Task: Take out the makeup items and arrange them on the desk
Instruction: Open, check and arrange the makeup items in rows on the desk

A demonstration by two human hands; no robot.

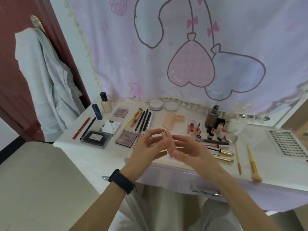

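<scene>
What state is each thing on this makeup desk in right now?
Foundation bottle: upright, capped.
Black compact: open, mirror up.
Round jar: lid on.
Drawer: shut.
Big brush: lying flat by front edge.
Left hand, right hand: together over desk, grip unclear.

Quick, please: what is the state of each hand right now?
Left hand: fingers seem to pinch a small pale item.
Right hand: cannot be told.

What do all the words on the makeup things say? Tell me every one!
White label on the black case: print too blurred to read.
Brown eyeshadow palette: lid lettering too small to read.
Gold tubes: dark lettering, blurred.
Lash tray: small corner mark, unreadable.
No text anywhere can be read.
</scene>
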